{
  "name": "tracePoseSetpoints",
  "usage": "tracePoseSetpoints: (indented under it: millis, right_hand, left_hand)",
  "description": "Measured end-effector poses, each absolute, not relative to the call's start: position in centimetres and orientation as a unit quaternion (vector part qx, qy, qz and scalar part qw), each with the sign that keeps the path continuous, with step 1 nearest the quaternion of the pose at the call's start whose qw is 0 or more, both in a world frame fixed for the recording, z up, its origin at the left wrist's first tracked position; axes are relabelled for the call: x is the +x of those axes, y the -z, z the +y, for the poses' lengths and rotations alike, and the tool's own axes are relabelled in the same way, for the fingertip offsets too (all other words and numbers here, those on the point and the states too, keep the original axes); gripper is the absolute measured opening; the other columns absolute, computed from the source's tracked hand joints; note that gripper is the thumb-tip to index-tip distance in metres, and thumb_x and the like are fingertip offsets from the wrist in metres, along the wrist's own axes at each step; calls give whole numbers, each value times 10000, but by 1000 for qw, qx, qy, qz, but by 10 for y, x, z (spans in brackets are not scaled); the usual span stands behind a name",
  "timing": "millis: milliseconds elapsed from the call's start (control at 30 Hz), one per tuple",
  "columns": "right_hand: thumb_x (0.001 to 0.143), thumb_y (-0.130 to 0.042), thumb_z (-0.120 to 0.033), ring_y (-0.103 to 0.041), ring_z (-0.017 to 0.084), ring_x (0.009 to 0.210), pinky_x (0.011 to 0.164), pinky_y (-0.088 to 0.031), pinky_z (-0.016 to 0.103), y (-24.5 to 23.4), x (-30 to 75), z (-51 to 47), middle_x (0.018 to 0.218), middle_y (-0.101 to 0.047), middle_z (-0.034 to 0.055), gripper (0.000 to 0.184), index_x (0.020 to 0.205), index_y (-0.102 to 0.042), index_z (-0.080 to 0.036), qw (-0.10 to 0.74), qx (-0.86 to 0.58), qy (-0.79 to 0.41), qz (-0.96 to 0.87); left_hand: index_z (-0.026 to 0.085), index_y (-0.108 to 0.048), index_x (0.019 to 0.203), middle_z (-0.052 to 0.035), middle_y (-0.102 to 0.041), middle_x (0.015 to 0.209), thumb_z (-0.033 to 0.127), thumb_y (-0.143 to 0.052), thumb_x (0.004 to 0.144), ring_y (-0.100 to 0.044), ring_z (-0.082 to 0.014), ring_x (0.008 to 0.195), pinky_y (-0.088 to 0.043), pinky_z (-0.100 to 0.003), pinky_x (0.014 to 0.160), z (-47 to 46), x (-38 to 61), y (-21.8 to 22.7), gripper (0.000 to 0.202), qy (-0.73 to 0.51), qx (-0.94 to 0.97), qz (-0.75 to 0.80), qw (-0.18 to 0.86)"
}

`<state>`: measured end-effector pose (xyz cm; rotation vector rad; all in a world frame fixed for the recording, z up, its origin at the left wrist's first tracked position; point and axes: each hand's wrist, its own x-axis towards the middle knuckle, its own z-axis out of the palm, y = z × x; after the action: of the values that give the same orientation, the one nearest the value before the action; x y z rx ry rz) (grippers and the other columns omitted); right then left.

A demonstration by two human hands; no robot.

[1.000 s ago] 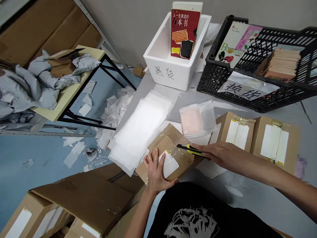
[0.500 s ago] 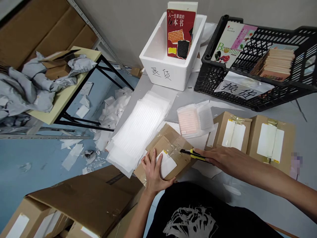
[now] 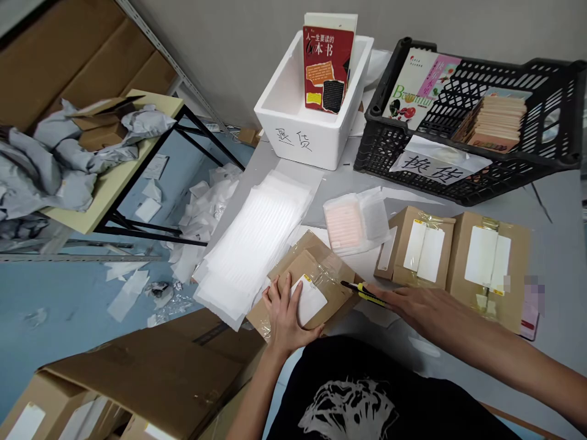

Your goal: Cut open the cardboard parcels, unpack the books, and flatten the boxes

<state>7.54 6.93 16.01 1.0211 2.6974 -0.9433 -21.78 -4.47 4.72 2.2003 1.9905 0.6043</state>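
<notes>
A small cardboard box, taped with clear tape and bearing a white label, lies at an angle at the table's near edge. My left hand rests on its near left part, fingers spread over the cardboard and label. In my right hand is a yellow and black utility knife, its dark tip pointing left by the box's right side. Whether the tip touches the box I cannot tell. Just behind the box sits a pinkish item in a translucent white sleeve.
White padded sleeves lie left of the box. Two labelled cartons stand on the right. Behind are a white foam bin with a red book and a black crate with books. A large carton is at lower left.
My right hand and the knife have shifted slightly right and down, toward the box's right edge. My left hand stays on the box. The camera view has turned a little.
</notes>
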Motion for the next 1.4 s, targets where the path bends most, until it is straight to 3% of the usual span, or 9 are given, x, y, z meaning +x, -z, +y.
tracePoseSetpoints:
  millis: [133,300,500,567,667,833,1000,1233,1400]
  right_hand:
    - [955,-340,-281,-523,124,472,473,-371,228,-158,84,62,617,-587,-10,443,1388,-433,-267,13,453,382,805]
    - [927,-339,-521,-588,146,533,509,-482,279,-125,48,41,791,-649,42,474,1207,-451,-155,-131,543,590,584]
    - [927,-334,-470,-643,199,930,813,-509,351,-96,-37,36,1034,-654,104,343,1134,-399,-204,-255,572,565,538]
    - [934,-313,-429,-632,203,973,856,-487,358,-96,-58,45,1083,-646,115,310,1124,-402,-202,-256,586,541,546]
    - [933,-299,-407,-636,209,950,845,-479,355,-91,-72,70,1069,-662,117,319,1142,-394,-184,-250,602,516,555]
    - [922,-314,-374,-644,213,839,753,-479,317,-82,-62,122,968,-693,107,336,1132,-428,-138,-195,632,467,587]
    - [962,-291,-341,-649,247,892,745,-449,318,-118,-71,134,989,-688,126,378,1248,-438,-142,-88,645,291,702]
    - [977,-305,-227,-672,230,859,712,-474,298,-132,-135,112,998,-674,146,504,1452,-191,-105,102,603,210,762]
    - [941,-366,-145,-677,194,779,651,-494,262,-116,-152,100,1012,-633,131,639,1507,-68,-175,156,590,128,782]
  left_hand:
    - [189,-273,1445,-220,-293,1491,588,-659,646,-262,-443,1326,-234,-579,992,-37,-214,-53,973,-211,674,707,38]
    - [161,-350,1400,-224,-283,1487,586,-607,707,-316,-419,1284,-292,-582,956,-13,-202,-75,853,-189,543,816,57]
    - [138,-328,1417,-264,-241,1489,654,-565,713,-279,-447,1310,-277,-652,954,32,-186,-91,905,-189,431,877,97]
    - [140,-321,1428,-268,-204,1505,641,-546,742,-240,-453,1339,-267,-656,971,40,-183,-88,878,-183,429,874,136]
    - [177,-401,1393,-227,-237,1509,568,-439,849,-232,-425,1361,-296,-634,984,44,-187,-79,671,-198,445,853,189]
    - [162,-446,1366,-196,-425,1340,354,-416,899,-382,-328,1272,-359,-536,1011,49,-210,-64,506,-254,516,796,189]
    - [202,-366,1420,-171,-365,1282,370,-475,878,-458,-308,1179,-464,-474,903,59,-214,-54,578,-277,527,779,199]
    - [237,-307,1452,-194,-361,1290,431,-359,920,-566,-296,1027,-513,-447,732,55,-215,-42,568,-229,504,804,218]
    - [284,-236,1474,-194,-358,1343,478,-401,903,-587,-298,1020,-513,-413,700,51,-217,-42,625,-214,491,802,265]
